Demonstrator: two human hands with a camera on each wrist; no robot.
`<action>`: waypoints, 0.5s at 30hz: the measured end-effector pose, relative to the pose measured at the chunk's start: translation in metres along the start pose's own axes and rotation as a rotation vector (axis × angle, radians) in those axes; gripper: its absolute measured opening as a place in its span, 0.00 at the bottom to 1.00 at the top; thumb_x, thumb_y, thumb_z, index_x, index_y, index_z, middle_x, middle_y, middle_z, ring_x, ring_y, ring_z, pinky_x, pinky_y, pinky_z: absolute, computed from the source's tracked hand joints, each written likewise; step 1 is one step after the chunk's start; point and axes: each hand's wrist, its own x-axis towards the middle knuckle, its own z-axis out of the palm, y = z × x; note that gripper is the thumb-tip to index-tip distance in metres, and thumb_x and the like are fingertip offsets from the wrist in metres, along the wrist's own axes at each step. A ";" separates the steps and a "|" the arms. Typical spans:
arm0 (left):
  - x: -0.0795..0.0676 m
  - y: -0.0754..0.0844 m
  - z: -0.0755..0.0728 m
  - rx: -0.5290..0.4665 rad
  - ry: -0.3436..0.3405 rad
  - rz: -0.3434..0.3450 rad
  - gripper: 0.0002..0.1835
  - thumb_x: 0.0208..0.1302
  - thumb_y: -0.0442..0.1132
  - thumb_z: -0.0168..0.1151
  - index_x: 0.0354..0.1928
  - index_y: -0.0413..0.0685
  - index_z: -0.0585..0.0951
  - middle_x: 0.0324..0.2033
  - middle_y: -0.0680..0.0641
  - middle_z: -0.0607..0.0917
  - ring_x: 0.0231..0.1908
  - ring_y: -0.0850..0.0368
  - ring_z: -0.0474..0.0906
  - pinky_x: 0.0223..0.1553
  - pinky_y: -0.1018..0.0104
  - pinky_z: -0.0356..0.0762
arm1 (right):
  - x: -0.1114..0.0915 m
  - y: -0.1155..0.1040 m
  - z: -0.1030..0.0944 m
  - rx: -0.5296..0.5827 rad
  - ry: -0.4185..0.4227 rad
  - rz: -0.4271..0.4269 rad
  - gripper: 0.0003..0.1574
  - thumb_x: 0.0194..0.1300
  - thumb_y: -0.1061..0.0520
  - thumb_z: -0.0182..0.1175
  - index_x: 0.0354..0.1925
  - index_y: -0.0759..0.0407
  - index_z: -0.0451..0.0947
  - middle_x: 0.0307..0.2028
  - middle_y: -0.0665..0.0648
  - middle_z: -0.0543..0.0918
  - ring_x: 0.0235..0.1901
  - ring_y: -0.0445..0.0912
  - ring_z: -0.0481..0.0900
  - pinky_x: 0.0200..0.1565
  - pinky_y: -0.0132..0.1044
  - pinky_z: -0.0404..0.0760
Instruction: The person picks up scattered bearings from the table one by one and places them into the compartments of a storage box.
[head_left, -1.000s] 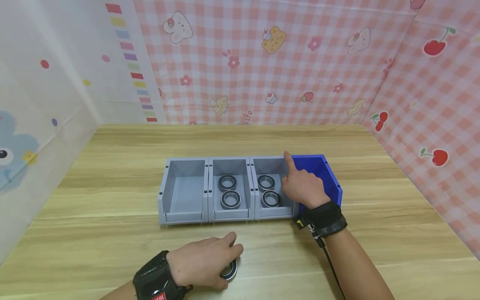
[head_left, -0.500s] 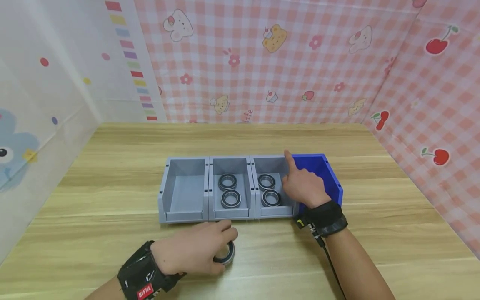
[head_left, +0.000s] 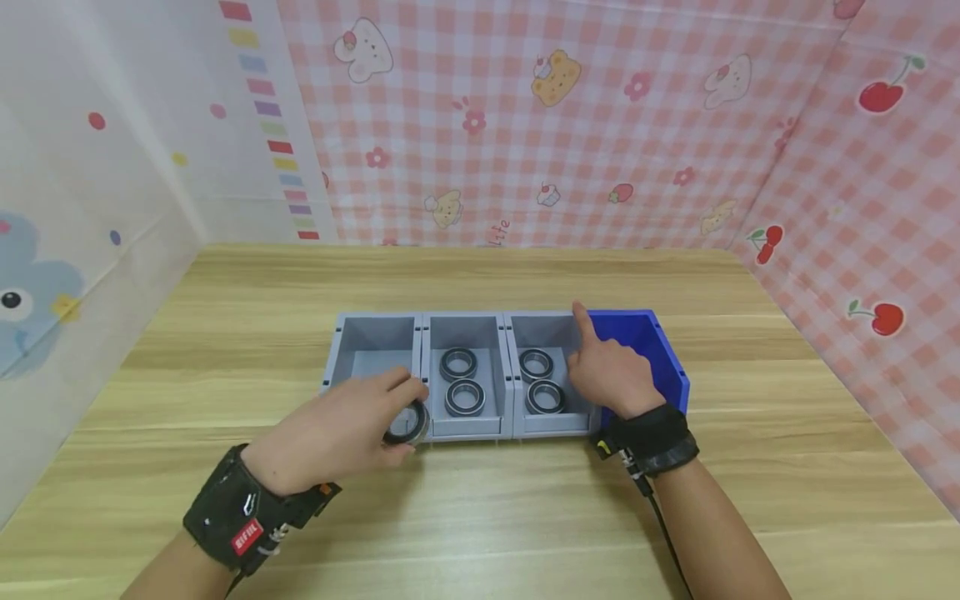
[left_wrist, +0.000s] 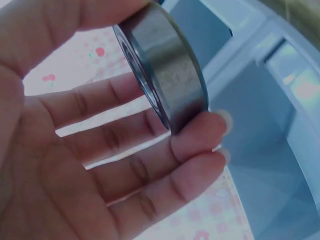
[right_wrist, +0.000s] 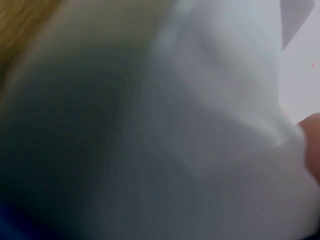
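My left hand [head_left: 341, 429] grips a ball bearing [left_wrist: 172, 70] by its outer ring, tilted on edge between thumb and fingers. It is over the front edge of the leftmost grey bin [head_left: 382, 333], which the hand partly covers. My right hand [head_left: 615, 375] rests on the wall between the third grey bin [head_left: 558, 333] and the blue bin [head_left: 637, 329]. Its index finger points straight toward the back rim; the other fingers are mostly hidden. The right wrist view is a blurred close-up of a pale surface, with part of a finger [right_wrist: 312, 145] at its right edge.
The bins stand side by side in one row on a wood-grain table [head_left: 480, 533]. Two bearings lie in the second grey bin [head_left: 491, 350], and two more in the third. Patterned cloth [head_left: 480, 150] hangs behind and at both sides. A cable [head_left: 663, 533] runs along my right forearm.
My left hand has lifted the bearing from the table in front and carried it forward and left to the leftmost grey bin. My right hand has kept its place.
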 end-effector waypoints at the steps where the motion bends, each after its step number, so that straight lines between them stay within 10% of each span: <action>1: 0.000 -0.002 0.000 0.010 0.005 -0.013 0.27 0.51 0.45 0.72 0.51 0.42 0.76 0.38 0.52 0.74 0.28 0.64 0.70 0.30 0.68 0.73 | 0.000 0.000 0.000 -0.004 0.000 -0.003 0.44 0.69 0.52 0.43 0.76 0.46 0.34 0.13 0.54 0.66 0.12 0.49 0.65 0.15 0.41 0.59; 15: 0.008 -0.021 0.009 0.195 0.160 -0.086 0.24 0.49 0.43 0.70 0.45 0.36 0.77 0.29 0.49 0.74 0.24 0.59 0.69 0.25 0.63 0.68 | 0.001 -0.001 0.000 0.002 -0.012 -0.001 0.44 0.70 0.51 0.42 0.76 0.45 0.33 0.13 0.54 0.65 0.11 0.49 0.65 0.15 0.40 0.58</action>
